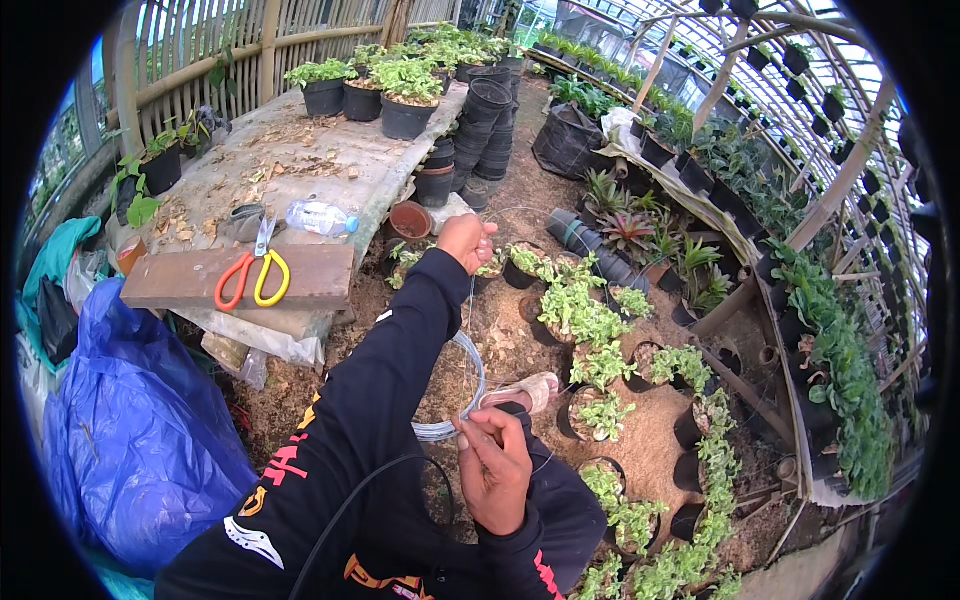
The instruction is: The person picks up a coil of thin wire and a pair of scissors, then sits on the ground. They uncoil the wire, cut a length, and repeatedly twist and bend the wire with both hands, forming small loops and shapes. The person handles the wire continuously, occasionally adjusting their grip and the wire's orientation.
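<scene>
My left hand (467,241) is stretched out ahead, fingers closed on the end of a thin wire that runs back toward me. My right hand (494,468) is close to my body and pinches the same wire beside a silvery wire coil (459,400) that hangs over my left forearm. A foot in a light sandal (523,391) shows just past the coil. Both arms wear black sleeves with red and orange print.
A wooden plank (240,278) on the left carries orange and yellow-handled scissors (253,276); a plastic water bottle (321,217) lies behind it on the bench. A blue plastic bag (140,430) sits lower left. Potted green plants (590,330) crowd the ground ahead; stacked black pots (488,125) stand beyond.
</scene>
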Motion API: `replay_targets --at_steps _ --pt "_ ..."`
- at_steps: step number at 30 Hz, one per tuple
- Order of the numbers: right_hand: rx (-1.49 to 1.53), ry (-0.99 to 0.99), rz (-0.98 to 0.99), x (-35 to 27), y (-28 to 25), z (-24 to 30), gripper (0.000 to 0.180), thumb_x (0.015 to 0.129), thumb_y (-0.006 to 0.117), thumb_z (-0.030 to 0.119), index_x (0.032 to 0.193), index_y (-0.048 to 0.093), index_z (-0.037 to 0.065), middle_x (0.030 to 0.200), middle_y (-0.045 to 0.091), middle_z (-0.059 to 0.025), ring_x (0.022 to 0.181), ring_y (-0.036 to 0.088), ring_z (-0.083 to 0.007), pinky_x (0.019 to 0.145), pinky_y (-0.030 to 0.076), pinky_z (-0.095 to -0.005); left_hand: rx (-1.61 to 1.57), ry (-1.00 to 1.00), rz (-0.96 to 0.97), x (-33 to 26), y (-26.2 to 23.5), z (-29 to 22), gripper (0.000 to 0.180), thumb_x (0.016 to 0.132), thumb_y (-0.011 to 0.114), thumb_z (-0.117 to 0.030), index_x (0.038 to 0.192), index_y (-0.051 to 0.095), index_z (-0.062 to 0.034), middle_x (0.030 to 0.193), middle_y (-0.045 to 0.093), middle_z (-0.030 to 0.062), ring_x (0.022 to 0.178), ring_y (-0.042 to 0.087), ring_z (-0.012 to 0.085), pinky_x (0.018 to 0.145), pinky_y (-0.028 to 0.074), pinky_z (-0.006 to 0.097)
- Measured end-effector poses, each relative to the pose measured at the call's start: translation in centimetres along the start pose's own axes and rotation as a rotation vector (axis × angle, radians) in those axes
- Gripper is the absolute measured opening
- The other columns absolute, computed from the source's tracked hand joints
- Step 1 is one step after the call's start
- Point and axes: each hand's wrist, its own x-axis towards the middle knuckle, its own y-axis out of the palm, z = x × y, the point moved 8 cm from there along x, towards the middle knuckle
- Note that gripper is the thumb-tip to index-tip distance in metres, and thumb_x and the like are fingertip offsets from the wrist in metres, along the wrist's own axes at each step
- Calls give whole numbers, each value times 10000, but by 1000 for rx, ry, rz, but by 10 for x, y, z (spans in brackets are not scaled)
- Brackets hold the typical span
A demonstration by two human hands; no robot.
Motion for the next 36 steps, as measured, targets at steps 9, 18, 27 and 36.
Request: replay_targets --at_steps 9,18,27,36 --pt "806 562 -54 -20 2 -60 234 1077 549 92 1244 662 -26 1168 677 -105 954 694 -175 831 592 -298 -74 -54 -4 7 11 -23 200 1024 361 -25 1106 544 -14 642 393 -42 484 324 64 426 263 258" --pt "1100 534 -251 -22 14 -82 212 1090 550 169 1193 633 4 1148 658 -72 998 657 -157 854 579 -325 -167 186 145 -24 52 -61 188 1110 416 -131 1172 536 -1 799 462 7 632 416 96 535 357 270" --pt "1096 555 -189 -29 34 -80 192 1081 521 104 1089 660 -28 1318 581 -134 1130 680 -288 963 597 -412 -47 255 112 -44 53 -76 174 1077 453 -102 1110 600 -15 785 547 4 522 371 75 451 309 268" --pt "-112 -52 -87 -4 27 26 222 907 673 -54 1123 668 -105 1119 648 -196 971 693 -314 857 557 -350 136 170 -198 4 3 -36 196 919 409 -42 950 598 2 686 529 17 472 384 97 424 305 301"
